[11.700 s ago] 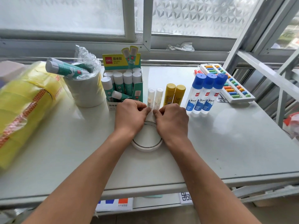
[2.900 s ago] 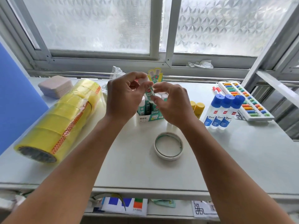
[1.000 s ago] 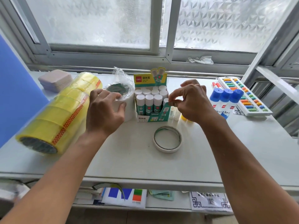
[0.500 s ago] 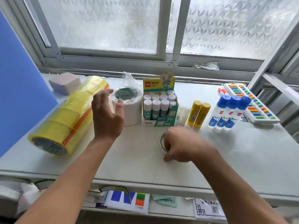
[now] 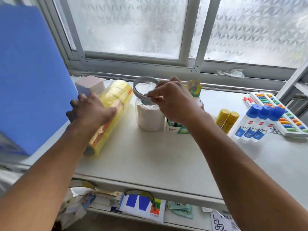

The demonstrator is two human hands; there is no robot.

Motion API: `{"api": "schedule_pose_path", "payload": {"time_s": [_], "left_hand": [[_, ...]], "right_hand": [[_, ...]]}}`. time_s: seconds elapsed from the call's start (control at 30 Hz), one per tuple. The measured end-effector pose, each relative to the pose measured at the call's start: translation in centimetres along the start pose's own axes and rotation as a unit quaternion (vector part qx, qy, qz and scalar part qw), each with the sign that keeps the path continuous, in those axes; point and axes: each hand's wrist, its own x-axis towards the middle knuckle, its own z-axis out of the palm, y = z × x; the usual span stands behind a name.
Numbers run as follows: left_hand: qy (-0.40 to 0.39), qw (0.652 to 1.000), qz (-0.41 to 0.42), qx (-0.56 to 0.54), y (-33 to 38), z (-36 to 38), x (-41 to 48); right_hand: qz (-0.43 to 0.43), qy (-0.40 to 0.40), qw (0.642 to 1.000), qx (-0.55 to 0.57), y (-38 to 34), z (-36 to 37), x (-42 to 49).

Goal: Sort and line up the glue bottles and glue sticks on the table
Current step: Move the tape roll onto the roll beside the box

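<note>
My right hand (image 5: 173,100) pinches a thin white tape ring (image 5: 141,85) and holds it in the air above a white roll stack (image 5: 150,117) wrapped in plastic. My left hand (image 5: 90,110) rests with spread fingers on a yellow tape pack (image 5: 115,104). A green and white glue stick box (image 5: 176,129) sits mostly hidden behind my right wrist. Two yellow glue sticks (image 5: 227,119) lie side by side to its right. Three blue-capped glue bottles (image 5: 258,122) lie in a row beyond them.
A bead abacus tray (image 5: 281,114) and red markers (image 5: 248,100) sit at the far right. A pinkish block (image 5: 90,84) lies at the back left beside a blue panel (image 5: 30,72). Papers fill the shelf (image 5: 141,205) under the table.
My right hand has picked the tape ring up from the table and lifted it over the white roll stack. My left hand has shifted left onto the yellow tape pack.
</note>
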Motion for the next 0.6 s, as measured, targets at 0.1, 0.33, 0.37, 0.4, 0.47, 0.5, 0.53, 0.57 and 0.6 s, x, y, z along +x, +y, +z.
{"api": "schedule_pose_path", "payload": {"time_s": [0.1,0.33,0.37,0.4,0.47,0.5,0.53,0.57,0.6], "left_hand": [[-0.11,0.994,-0.008,0.019,-1.5,-0.1,1.4],[-0.213,0.976,-0.035,-0.039,-2.9,-0.9,3.5],[-0.204,0.977,-0.038,-0.053,-3.0,-0.8,3.5],[-0.186,0.98,-0.04,-0.057,-3.1,-0.7,3.4],[-0.142,0.988,-0.034,-0.053,-3.2,-0.6,3.3],[-0.126,0.99,-0.031,-0.055,-3.2,-0.6,3.2],[-0.112,0.991,-0.027,-0.062,-3.1,-0.7,3.1],[-0.097,0.992,-0.023,-0.078,-3.1,-0.8,3.0],[-0.077,0.991,-0.02,-0.108,-3.0,-0.7,2.9]], "right_hand": [[0.03,-0.057,0.998,-0.028,0.6,1.6,0.2],[0.057,-0.083,0.994,-0.033,0.1,1.9,0.2],[0.061,-0.092,0.993,-0.033,0.1,2.0,0.1],[0.066,-0.091,0.993,-0.029,0.1,2.1,0.0],[0.07,-0.049,0.996,-0.001,0.2,1.9,-0.2],[0.068,-0.011,0.997,0.018,0.2,1.8,-0.3],[0.066,0.029,0.997,0.033,0.2,1.5,-0.4],[0.069,0.061,0.995,0.043,0.3,1.3,-0.6],[0.076,0.083,0.992,0.052,0.4,1.1,-0.7]]}}
